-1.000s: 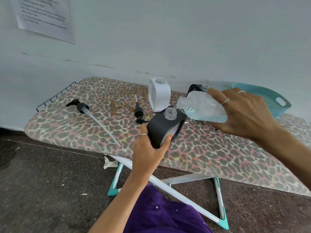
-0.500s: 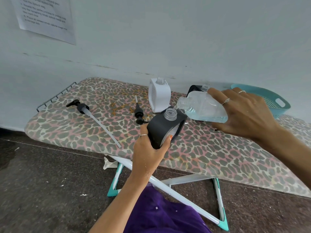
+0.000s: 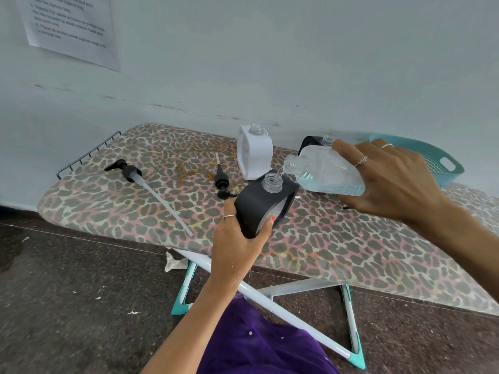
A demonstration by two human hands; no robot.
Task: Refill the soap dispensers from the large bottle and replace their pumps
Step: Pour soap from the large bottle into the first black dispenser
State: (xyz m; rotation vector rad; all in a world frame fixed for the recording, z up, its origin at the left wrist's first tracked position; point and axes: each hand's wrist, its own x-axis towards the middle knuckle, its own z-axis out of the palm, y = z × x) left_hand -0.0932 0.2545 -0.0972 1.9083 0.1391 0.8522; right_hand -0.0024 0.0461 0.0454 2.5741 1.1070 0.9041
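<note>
My left hand [image 3: 237, 238] is wrapped around the lower body of the black dispenser [image 3: 266, 203], holding it tilted just above the near edge of the bench [image 3: 351, 238], an ironing board with a leopard-print cover. Its clear threaded neck is open and points up toward the far right. My right hand [image 3: 391, 179] grips the large bottle [image 3: 324, 171] from above, laid nearly on its side with the mouth directly over the dispenser neck. A thin clear stream runs from the bottle mouth into the neck. Pale blue liquid lies along the lower side of the bottle.

Compared with 1.0 s and 0.5 s ago, both grips are unchanged and the bottle and dispenser hold nearly the same position and tilt. I cannot tell any drop in the liquid level.

The white dispenser [image 3: 253, 155] stands upright at the far side of the bench, pump off, just beyond the black one. A 2nd black dispenser [image 3: 310, 143] stands behind the large bottle, mostly hidden. 2 pumps lie on the bench: the long pump [image 3: 135, 175] with its white tube at the left, and the short pump [image 3: 222, 180] just left of the held dispenser. Neither has moved. A teal basket [image 3: 442, 163] sits at the far right, against the wall. A printed sheet [image 3: 73, 25] hangs on the wall at upper left.
</note>
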